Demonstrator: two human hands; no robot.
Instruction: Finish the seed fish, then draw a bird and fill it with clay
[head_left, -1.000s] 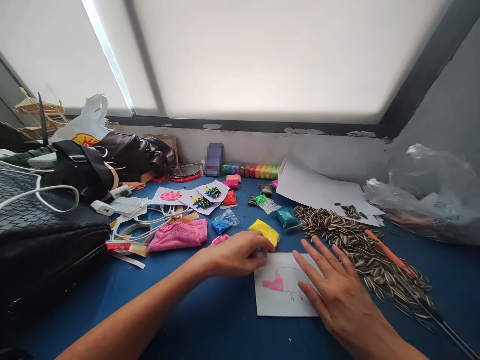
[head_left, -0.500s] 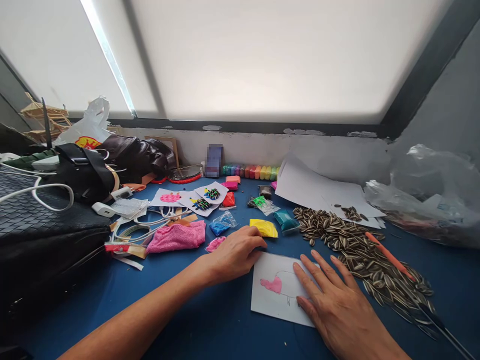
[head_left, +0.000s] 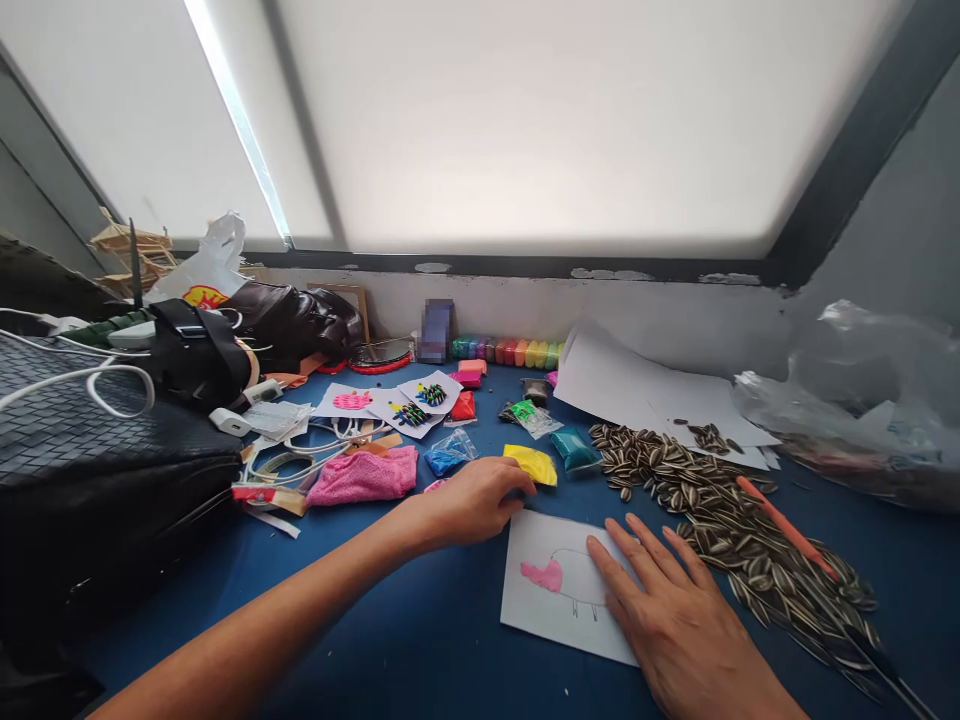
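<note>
A white sheet of paper (head_left: 551, 615) lies on the blue table, bearing a pencil-drawn animal outline whose head end is covered in flat pink clay (head_left: 543, 575). My right hand (head_left: 671, 600) lies flat over the paper's right side, fingers stretched and slightly spread, hiding part of the drawing. My left hand (head_left: 480, 500) is at the top left corner of the sheet, its fingers curled down and drawn together; anything between the fingertips is hidden. Just beyond them sits a yellow clay packet (head_left: 534, 465). Striped sunflower seeds (head_left: 705, 505) form a pile right of my right hand.
An orange-handled tool (head_left: 787, 528) rests on the seeds. Behind are a teal packet (head_left: 576, 452), a blue packet (head_left: 450, 453) and white sheets (head_left: 622, 390). A pink cloth (head_left: 364, 475), finished picture cards (head_left: 409, 410) and a black bag (head_left: 112, 470) are leftward. A plastic bag (head_left: 862, 400) stands right.
The view has shifted a little. My right hand has slid slightly down on the paper, uncovering more of the drawn legs. My left hand stays by the top left corner.
</note>
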